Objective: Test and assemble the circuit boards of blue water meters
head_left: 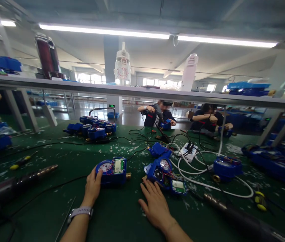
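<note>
My left hand [93, 186], with a grey watch on its wrist, is closed round the left end of a blue water meter [112, 179]. That meter has a round dial, thin coloured wires, a small green circuit board with a display, and a brass fitting at its right. My right hand [154, 201] lies flat on the green table with its fingers stretched out. Its fingertips reach the near edge of a second blue water meter [158, 171], whose housing is open with wires and a display board showing. Whether they press on it, I cannot tell.
Black heat-gun-like tools [13, 185] lie at both sides, with yellow-black screwdrivers [20, 163] beyond. A white power strip [188, 152] and looped cables spread at right. More blue meters [97, 129] stand farther back. An overhead shelf [137, 90] carries bottles. Two people work opposite.
</note>
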Demonstrator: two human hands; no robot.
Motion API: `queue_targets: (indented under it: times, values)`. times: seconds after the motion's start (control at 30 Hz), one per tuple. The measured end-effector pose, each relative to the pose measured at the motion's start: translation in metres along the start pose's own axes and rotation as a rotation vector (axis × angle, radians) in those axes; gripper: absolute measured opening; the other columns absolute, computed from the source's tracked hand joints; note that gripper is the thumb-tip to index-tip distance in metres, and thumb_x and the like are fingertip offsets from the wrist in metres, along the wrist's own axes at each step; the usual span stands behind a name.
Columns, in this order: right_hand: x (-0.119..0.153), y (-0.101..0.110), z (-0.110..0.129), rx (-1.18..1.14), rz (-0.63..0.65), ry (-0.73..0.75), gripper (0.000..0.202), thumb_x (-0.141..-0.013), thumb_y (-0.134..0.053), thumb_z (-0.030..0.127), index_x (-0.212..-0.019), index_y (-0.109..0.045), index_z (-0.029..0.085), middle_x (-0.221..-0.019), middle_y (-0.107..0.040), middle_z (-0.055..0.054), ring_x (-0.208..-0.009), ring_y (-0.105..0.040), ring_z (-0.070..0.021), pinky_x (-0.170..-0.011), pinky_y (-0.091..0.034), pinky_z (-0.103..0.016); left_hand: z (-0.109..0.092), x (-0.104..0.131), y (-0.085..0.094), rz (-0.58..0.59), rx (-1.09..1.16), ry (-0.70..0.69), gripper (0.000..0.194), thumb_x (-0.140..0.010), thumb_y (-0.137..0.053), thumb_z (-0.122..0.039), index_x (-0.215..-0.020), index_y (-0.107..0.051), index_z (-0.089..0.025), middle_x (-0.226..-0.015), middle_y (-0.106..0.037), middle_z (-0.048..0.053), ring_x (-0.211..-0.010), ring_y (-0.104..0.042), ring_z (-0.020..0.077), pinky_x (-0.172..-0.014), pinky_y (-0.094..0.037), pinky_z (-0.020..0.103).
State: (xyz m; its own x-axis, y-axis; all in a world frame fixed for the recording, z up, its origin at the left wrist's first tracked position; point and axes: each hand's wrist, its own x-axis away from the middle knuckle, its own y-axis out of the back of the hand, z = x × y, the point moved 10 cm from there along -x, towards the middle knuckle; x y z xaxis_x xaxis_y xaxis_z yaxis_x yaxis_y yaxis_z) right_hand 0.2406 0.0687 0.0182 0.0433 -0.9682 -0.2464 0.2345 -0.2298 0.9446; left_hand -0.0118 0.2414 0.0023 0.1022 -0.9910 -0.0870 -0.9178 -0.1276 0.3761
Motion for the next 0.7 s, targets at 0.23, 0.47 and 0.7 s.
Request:
queue_targets:
  times: [0.23,0.47,0.7]
  values:
    - [-0.029,-0.004,-0.036,0.038,-0.051,-0.107,0.057,-0.098,-0.041,0.04,-0.145,-0.042,0.01,-0.154,-0.025,-0.008,-0.142,-0.021,-0.0247,-0.118,-0.009,-0.046,-0.007,0.005,-0.014,0.056,0.049,-0.149,0.064,-0.088,-0.033,-0.054,-0.135,-0.045,-0.012,-0.133,-0.049,0.018,-0.128,-0.046,0.0345,-0.111,-0.033,0.052]
    - [-0.046,0.004,-0.083,-0.026,-0.217,-0.219,0.057,-0.094,-0.035,0.038,-0.14,-0.047,0.005,-0.148,-0.036,-0.016,-0.138,-0.028,-0.0328,-0.112,-0.01,-0.058,-0.012,0.018,-0.033,0.115,0.082,-0.275,0.061,-0.087,-0.036,-0.051,-0.132,-0.047,-0.011,-0.129,-0.051,0.017,-0.127,-0.047,0.0318,-0.112,-0.033,0.048]
    - [-0.011,0.038,-0.053,-0.181,-0.438,-0.033,0.07,-0.099,-0.015,0.055,-0.148,-0.025,0.006,-0.149,-0.034,-0.019,-0.138,-0.029,-0.0293,-0.113,-0.02,-0.052,-0.039,0.055,-0.051,0.219,0.092,-0.434,0.057,-0.085,-0.048,-0.05,-0.132,-0.048,-0.017,-0.129,-0.053,0.015,-0.125,-0.048,0.0317,-0.109,-0.036,0.05]
